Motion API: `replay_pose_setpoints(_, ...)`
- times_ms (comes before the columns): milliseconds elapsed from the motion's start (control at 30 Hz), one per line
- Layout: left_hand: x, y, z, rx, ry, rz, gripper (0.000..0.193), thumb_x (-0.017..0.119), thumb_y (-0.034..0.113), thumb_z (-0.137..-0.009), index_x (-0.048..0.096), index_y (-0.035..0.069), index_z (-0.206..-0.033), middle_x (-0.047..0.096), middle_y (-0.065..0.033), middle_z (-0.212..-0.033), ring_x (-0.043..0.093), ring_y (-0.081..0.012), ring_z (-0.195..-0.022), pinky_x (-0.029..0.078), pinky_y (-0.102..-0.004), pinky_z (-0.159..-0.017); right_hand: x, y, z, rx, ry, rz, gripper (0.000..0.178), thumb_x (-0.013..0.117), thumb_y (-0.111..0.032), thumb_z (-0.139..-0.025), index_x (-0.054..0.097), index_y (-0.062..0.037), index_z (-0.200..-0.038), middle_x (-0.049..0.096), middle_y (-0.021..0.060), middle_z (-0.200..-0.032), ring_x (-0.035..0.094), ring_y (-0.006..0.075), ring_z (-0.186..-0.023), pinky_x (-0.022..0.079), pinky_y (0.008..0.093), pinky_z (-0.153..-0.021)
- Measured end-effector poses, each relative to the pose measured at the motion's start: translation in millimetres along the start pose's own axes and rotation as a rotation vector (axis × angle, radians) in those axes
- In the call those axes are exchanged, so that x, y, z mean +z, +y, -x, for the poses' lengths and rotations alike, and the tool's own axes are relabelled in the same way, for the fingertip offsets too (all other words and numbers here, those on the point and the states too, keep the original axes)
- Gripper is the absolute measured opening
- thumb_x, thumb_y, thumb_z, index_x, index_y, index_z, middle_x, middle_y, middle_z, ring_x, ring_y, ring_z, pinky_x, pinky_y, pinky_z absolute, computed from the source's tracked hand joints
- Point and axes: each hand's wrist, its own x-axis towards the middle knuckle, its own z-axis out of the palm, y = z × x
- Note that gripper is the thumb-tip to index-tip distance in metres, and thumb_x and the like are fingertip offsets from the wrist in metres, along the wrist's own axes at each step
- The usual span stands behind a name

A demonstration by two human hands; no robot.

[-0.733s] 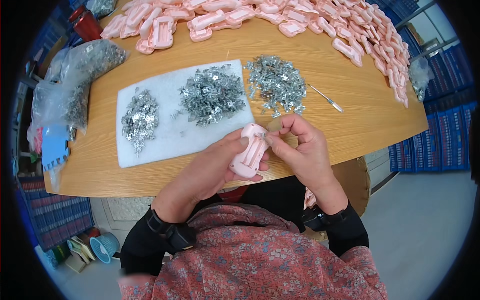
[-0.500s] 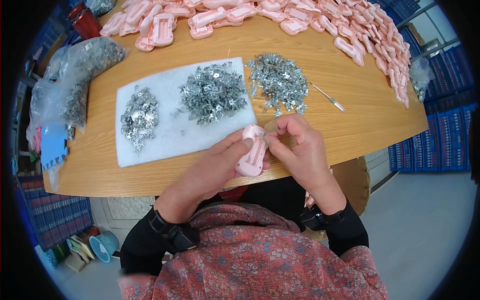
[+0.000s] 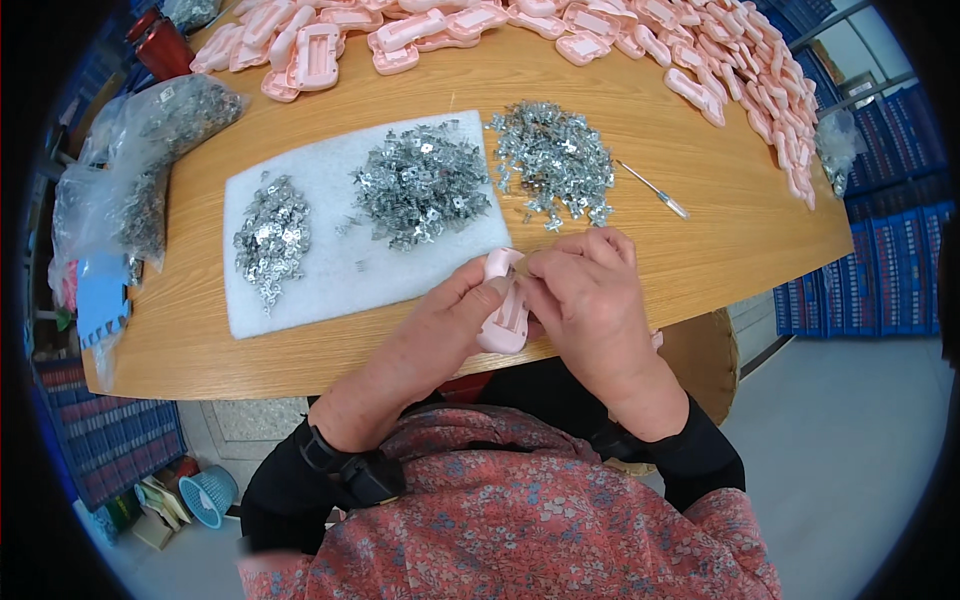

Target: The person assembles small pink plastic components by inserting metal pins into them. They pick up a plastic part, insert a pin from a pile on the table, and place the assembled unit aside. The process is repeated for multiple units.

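My left hand [image 3: 446, 312] grips a pink plastic housing [image 3: 504, 332] near the table's front edge, its thumb on top and its hollow compartment facing up. At the housing's upper end, my right hand [image 3: 590, 298] has its fingers pinched together. What they hold is too small and too covered to make out. Beyond my hands lies a white foam sheet [image 3: 330, 232] bearing a small heap of metal clips [image 3: 275, 240] and a larger heap of metal contact pieces [image 3: 420, 185]. Another metal-piece heap [image 3: 555, 160] rests on the bare wood to the right.
A thin screwdriver-like tool [image 3: 655, 190] lies right of the heaps. Many pink housings [image 3: 700, 65] line the table's far edge. Clear bags of metal parts [image 3: 150, 160], a blue foam piece [image 3: 102, 300] and a red flask [image 3: 162, 45] stand at the left.
My right hand has rolled over the housing's upper end, its fingers drawn closer together. My left hand keeps its hold on the housing. The whole view has shifted slightly.
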Motion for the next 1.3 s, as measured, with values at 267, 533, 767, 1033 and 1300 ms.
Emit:
replay_pose_setpoints(267,-3,8,0,-0.066,-0.100,0.058,0.041,0.035,0.019,-0.106,0.037,0.005,-0.144,0.061,-0.0160,-0.121,0.067,-0.0248,-0.103,0.057,-0.0364,-0.086,-5,14,10,0.285,-0.053,-0.266,0.020,0.071,-0.012,-0.086,0.062,-0.0043,-0.102,0.066,0.0089,-0.085,0.063,0.0230,-0.079,0.048,0.0330,-0.072)
replay_pose_setpoints(533,-5,8,5,0.139,-0.064,-0.227,0.040,0.044,0.011,-0.102,0.043,0.003,-0.141,0.061,-0.0086,-0.118,0.064,-0.0152,-0.100,0.054,-0.0291,-0.084,0,24,14,0.725,-0.301,-1.201,0.022,0.065,-0.017,-0.097,0.056,-0.0007,-0.110,0.061,-0.0038,-0.085,0.054,0.0005,-0.075,0.044,0.0186,-0.064)
replay_pose_setpoints(767,6,33,12,0.265,-0.060,-0.949,0.039,0.047,0.005,-0.099,0.047,0.000,-0.138,0.064,-0.0061,-0.109,0.061,-0.0099,-0.093,0.050,-0.0270,-0.080,-7,14,16,0.750,-0.351,-1.135,0.021,0.064,-0.016,-0.097,0.056,-0.0007,-0.109,0.059,-0.0044,-0.083,0.053,0.0010,-0.074,0.043,0.0182,-0.064)
replay_pose_setpoints(1033,-13,24,10,-0.044,-0.186,0.262,0.037,0.039,0.020,-0.101,0.049,0.005,-0.133,0.052,-0.0013,-0.088,0.049,-0.0123,-0.068,0.041,-0.0255,-0.061,-4,8,16,0.657,-0.107,-1.223,0.019,0.061,-0.012,-0.098,0.057,-0.0021,-0.114,0.061,-0.0009,-0.094,0.056,0.0035,-0.082,0.047,0.0209,-0.074)
replay_pose_setpoints(1300,-17,25,19,-0.118,-0.223,0.456,0.039,0.042,0.029,-0.101,0.049,0.006,-0.132,0.043,0.0001,-0.084,0.039,-0.0101,-0.064,0.032,-0.0239,-0.055,3,-1,3,0.461,-0.125,-0.951,0.017,0.068,-0.006,-0.092,0.058,-0.0012,-0.105,0.062,0.0002,-0.092,0.054,0.0055,-0.081,0.047,0.0224,-0.074)
